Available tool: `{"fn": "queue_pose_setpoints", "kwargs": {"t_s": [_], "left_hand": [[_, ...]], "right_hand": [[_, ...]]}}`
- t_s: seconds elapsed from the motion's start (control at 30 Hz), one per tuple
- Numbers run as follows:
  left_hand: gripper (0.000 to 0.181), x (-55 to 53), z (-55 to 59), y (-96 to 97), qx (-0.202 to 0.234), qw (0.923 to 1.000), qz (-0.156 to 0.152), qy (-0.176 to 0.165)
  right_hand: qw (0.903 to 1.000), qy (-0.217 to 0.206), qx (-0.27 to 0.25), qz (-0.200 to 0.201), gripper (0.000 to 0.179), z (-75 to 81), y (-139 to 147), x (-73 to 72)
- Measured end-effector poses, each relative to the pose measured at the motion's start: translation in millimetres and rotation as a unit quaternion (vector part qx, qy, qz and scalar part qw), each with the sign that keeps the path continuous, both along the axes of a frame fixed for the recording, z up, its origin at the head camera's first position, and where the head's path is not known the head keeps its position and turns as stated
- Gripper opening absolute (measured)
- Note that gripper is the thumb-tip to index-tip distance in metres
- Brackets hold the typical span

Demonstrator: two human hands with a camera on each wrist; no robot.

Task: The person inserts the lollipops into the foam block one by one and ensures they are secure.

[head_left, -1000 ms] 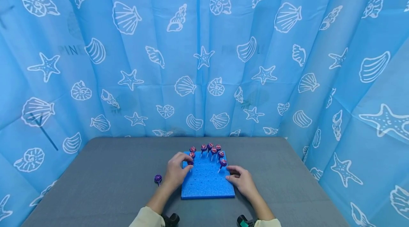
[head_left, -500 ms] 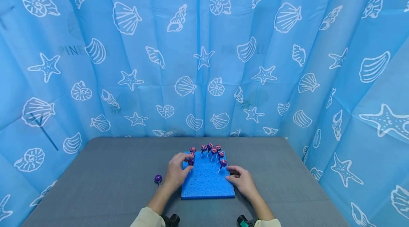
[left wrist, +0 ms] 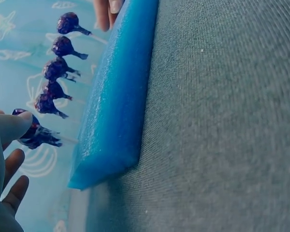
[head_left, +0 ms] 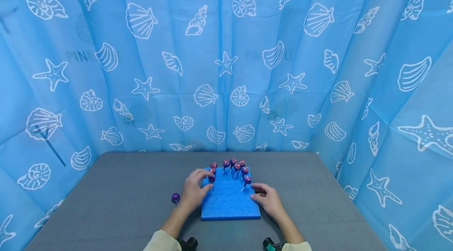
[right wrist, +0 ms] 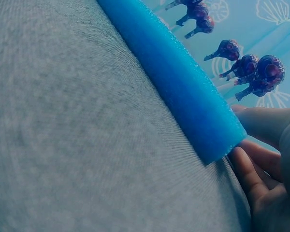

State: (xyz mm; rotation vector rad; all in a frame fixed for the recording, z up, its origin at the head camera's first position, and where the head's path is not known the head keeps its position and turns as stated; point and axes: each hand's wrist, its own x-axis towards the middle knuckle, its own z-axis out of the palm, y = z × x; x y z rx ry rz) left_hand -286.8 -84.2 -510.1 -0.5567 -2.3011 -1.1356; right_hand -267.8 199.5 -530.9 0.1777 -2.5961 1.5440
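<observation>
My left hand (head_left: 194, 190) is at the left edge of a blue foam block (head_left: 231, 204). Its thumb and index finger stand loosely around the head of the nearest lollipop (head_left: 212, 179) in the left row. In the left wrist view the thumb overlaps that lollipop (left wrist: 36, 137), whose white stick meets the foam. The other fingers are spread apart. At the block's right edge my right hand (head_left: 269, 200) holds the foam, thumb over the top and fingers against the side in the right wrist view. Several purple-and-red wrapped lollipops (head_left: 237, 167) stand upright along the block's back and sides.
One loose purple lollipop (head_left: 175, 198) lies on the grey table (head_left: 141, 188), left of my left forearm. Small holes dot the foam's top. A blue curtain (head_left: 226, 66) printed with shells and starfish hangs behind and beside the table.
My left thumb and index finger have parted slightly, and more of the lollipop's head shows between them. My right hand and the foam block stay put.
</observation>
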Motion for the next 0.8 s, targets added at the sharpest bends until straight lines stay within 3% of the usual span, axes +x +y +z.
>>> {"fn": "queue_pose_setpoints", "kwargs": {"t_s": [0.4,0.8], "left_hand": [[0.029,4.9,4.9,-18.0,-0.022,0.9981,0.022,-0.054],[0.026,10.9,8.5,-40.5,-0.047,0.9952,-0.001,-0.086]], "right_hand": [[0.9999,0.007,0.008,0.003,0.029,1.3,0.0,1.1],[0.9998,0.012,0.013,0.0,0.029,0.7,-0.6,2.1]]}}
